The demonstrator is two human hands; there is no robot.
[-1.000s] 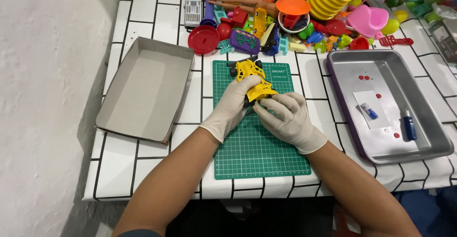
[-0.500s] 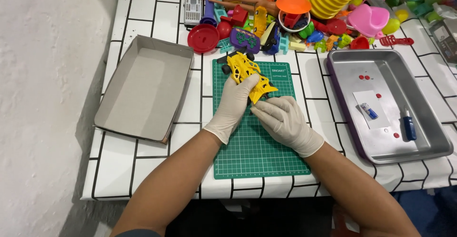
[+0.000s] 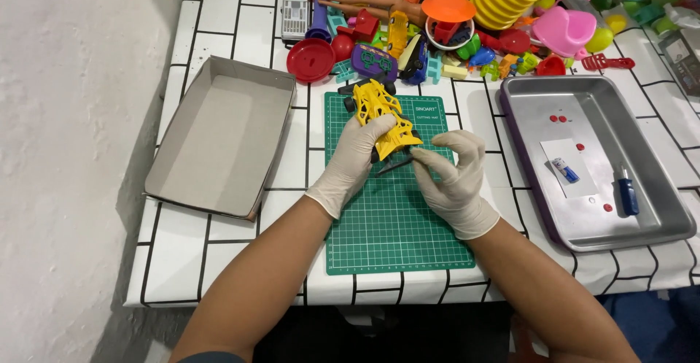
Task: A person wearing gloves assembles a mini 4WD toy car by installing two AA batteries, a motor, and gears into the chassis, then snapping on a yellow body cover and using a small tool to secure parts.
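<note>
A yellow toy car lies over the top of the green cutting mat. My left hand, in a white glove, grips the car from the left side. My right hand, also gloved, sits just right of the car's near end. Its fingertips pinch a thin dark rod that pokes out from under the car.
An empty grey cardboard box lies to the left. On the right a metal tray holds a blue screwdriver, a white card with a small blue part, and red dots. A heap of colourful plastic toys fills the far edge.
My right hand has come off the car and drawn back to the right, now pinching the dark rod. The car has turned slightly under my left hand.
</note>
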